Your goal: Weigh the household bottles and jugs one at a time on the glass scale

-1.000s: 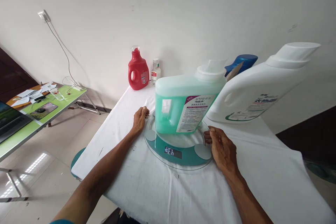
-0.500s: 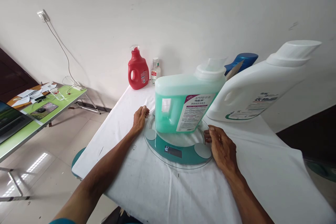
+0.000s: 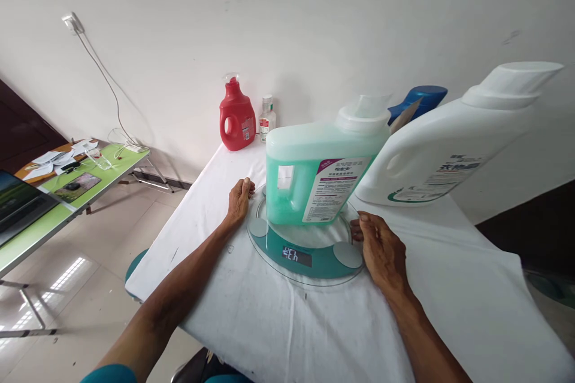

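Both hands are bracing the round glass scale (image 3: 305,251) on the white tabletop (image 3: 251,323): left hand (image 3: 238,200) and right hand (image 3: 381,251) are resting open-fingered on opposite rims, gripping nothing. The green detergent jug (image 3: 314,176) is standing upright on the scale, display lit, likely so it reads steadily.

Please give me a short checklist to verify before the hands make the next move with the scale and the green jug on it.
1. Green detergent jug upright on the round glass scale: ok.
2. Left hand on the scale's left rim: ok.
3. Right hand at the right rim: ok.
4. Display lit and unobstructed: ok; exact reading: cannot tell.
5. Jug clear of the white jug beside it: cannot tell.
6. Scale flat on the white cloth: cannot tell.
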A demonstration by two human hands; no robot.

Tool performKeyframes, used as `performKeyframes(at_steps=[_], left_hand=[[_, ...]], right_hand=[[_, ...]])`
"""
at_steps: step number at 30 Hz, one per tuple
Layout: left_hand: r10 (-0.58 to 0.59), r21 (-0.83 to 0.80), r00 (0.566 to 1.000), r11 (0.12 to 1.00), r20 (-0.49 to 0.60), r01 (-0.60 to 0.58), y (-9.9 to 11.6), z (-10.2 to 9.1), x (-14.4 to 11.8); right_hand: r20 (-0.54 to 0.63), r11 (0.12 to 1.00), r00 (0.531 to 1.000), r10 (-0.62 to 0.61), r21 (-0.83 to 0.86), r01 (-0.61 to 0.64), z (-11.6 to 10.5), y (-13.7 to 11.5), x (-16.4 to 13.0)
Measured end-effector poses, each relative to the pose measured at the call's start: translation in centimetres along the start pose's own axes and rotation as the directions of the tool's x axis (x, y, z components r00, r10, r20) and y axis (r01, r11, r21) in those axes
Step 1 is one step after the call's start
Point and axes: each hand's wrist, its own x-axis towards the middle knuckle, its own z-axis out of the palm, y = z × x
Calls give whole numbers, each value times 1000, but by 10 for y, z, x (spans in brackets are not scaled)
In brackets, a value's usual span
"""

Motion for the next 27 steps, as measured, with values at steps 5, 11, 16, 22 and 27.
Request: performKeyframes(at_steps=[5,11,16,22,27], left_hand=[[48,-64,994,996,-101,-55,30,-7,-2],[201,-124,977,970,-74,-209,88,5,-15],[310,-58,945,947,-107,-317,117,24,-28],[323,-67,934,939,-155,-336,133,28,-29],[358,-126,921,918,-151,-377,142,29,-27]], right_hand=[[-4,1000,1000,17,7,-17,0,-4,0],[13,996,999,49,67,-50,-1,-11,-4],[25,997,1000,10,72,-11,-2,-12,-6],[31,995,999,-5,95,2,-3,-10,-5],[34,996,999,7,91,-10,-3,-10,-5]])
